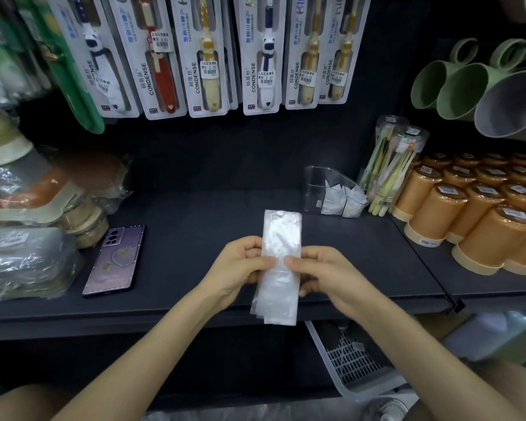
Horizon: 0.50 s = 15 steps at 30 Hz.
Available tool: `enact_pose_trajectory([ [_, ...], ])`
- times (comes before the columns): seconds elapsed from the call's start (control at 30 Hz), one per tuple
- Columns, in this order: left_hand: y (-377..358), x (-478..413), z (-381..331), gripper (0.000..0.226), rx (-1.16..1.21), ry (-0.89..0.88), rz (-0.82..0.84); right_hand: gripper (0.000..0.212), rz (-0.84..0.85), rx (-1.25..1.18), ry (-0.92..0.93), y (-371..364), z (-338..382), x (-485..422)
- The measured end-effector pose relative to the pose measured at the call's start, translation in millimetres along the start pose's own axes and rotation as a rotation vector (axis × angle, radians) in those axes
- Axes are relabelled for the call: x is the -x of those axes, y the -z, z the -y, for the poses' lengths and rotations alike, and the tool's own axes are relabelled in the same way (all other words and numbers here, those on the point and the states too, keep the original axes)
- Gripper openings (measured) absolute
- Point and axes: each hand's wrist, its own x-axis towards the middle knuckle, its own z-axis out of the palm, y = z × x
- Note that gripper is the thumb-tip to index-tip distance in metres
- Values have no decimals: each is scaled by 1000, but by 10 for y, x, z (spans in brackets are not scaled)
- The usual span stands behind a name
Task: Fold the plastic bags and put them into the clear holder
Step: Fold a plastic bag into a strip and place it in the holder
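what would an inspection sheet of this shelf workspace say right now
surface: dark shelf, bare in the middle
job's things: plastic bag folded into a long strip, held over the shelf's front edge; clear holder at right rear with folded bags inside
clutter: phone face down at left; wrapped goods far left; toothbrush tube beside the holder; orange cups at right
hands: left hand and right hand both pinch the strip near its middle
cables: nothing seen
surroundings: carded toothbrushes hanging above; green mugs upper right; white basket below the shelf
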Motion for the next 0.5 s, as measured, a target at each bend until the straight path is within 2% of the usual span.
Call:
enact_pose_trajectory([
  [0.13, -24, 31, 31, 19, -34, -10, -42, 13, -125, -64, 15, -81, -39, -26],
  [0.3, -23, 26, 32, 21, 67, -5, -81, 17, -206, -178, 97, -162, -36, -12],
  [0.4, -14, 31, -1, 18, 106, 6, -19, 13, -203, -217, 146, -171, -48, 2],
  [0.5, 61, 37, -40, 24, 307, 85, 81, 21, -178, -173, 250, -141, -42, 0],
])
